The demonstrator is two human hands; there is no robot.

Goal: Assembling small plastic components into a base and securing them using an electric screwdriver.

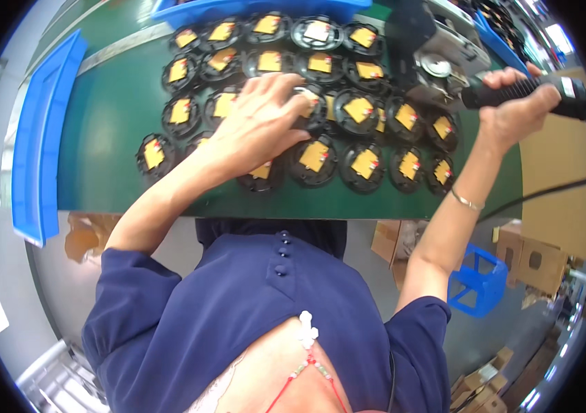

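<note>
Several round black discs with yellow pads, such as one disc, lie in rows on the green work surface. My left hand rests flat over the middle of the rows, its fingertips touching a disc; whether it grips that disc I cannot tell. My right hand is closed around the ribbed black handle of a power tool, held up at the right, above the discs. A thin bracelet sits on my right wrist.
A blue tray lies at the left edge of the bench and another blue tray at the far side. A grey metal fixture stands at the back right. Below the bench are cardboard boxes and a blue crate.
</note>
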